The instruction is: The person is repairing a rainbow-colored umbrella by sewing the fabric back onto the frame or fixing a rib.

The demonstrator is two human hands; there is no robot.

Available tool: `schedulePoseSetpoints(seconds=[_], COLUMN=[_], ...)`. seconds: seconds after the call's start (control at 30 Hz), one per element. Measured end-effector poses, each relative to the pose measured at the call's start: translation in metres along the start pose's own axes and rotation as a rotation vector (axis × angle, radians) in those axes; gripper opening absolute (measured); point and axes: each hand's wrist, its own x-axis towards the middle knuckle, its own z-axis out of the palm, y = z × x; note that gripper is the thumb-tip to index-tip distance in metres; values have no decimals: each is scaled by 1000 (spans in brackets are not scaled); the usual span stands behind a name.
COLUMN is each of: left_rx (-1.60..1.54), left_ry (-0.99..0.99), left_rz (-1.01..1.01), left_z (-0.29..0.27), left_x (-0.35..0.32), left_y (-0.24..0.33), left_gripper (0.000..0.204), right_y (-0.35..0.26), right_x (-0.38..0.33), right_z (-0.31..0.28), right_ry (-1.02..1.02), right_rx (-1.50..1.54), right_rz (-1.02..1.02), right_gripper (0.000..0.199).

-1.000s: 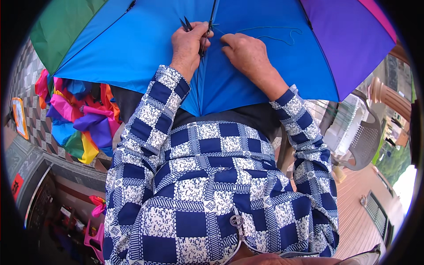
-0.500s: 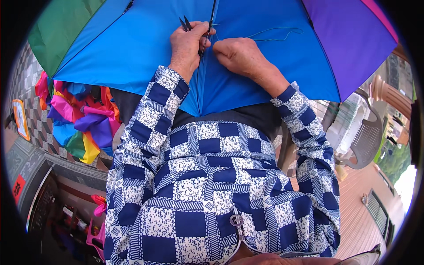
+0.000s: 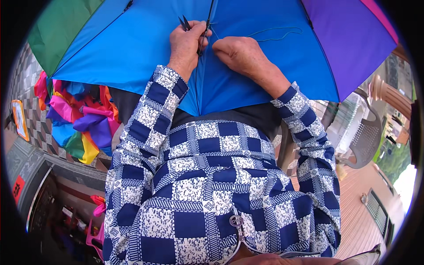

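Smooth, faintly glossy cloth on the umbrella canopy (image 3: 132,39); matt printed cotton-like sleeves (image 3: 145,115); grey plastic chair (image 3: 364,141).

left hand (image 3: 187,44), right hand (image 3: 240,53) (on seam), umbrella (image 3: 132,44)

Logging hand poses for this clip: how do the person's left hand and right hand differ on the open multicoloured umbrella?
The left hand is curled into a fist around small dark pointed snips, whose tips stick out above it; the right hand holds no tool and lies flatter, fingertips pinching at the dark rib. The left hand is left of that rib, the right hand right of it. Both rest on the multicoloured umbrella's blue fabric.
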Motion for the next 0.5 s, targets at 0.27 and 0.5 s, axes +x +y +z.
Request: schedulePoseSetpoints(seconds=[0.27,0.5], left_rx=[-6,24], left_ry=[10,37], left_rz=[2,-1], left_z=[0,2], left_x=[1,-1], left_y=[-1,1], left_gripper=[11,11], right_y=[3,7], right_x=[6,26], right_z=[-21,-32], right_ry=[65,145], right_rx=[-116,-391], right_rz=[-15,-61], right_gripper=[9,5])
